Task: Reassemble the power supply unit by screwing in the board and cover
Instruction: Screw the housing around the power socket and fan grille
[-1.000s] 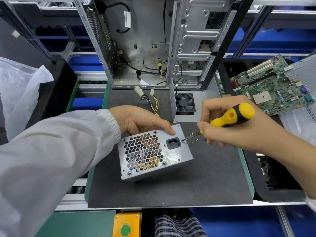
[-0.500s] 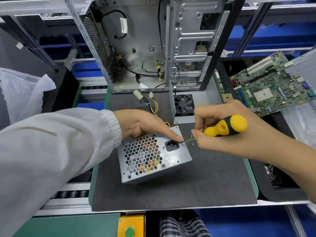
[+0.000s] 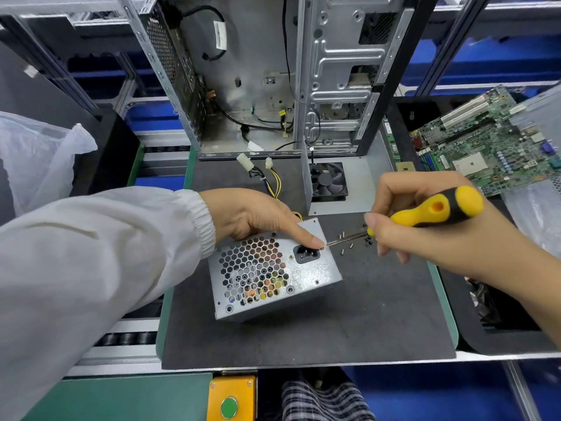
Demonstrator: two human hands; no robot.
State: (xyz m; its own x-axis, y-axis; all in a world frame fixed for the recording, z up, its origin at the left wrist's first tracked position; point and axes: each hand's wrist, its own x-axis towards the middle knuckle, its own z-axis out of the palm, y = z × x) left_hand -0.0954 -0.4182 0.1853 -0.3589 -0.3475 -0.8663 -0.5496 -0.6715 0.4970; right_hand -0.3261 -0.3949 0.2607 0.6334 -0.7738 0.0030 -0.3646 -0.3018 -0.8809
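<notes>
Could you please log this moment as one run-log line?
left hand steadies power supply unit | right hand holds screwdriver, tip at corner | loose screws on mat

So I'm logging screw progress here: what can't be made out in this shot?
- Head view: screw at the screwdriver tip is hidden by the left hand forefinger.
- Power supply far side: covered by that hand.
- Loose screws: too small to type.
- Motherboard: cut off at the right edge.

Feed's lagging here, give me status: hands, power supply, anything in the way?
Left hand steadies power supply. Right hand grips screwdriver, tip at the socket-side corner. Loose screws beside it, nothing blocking.
</notes>
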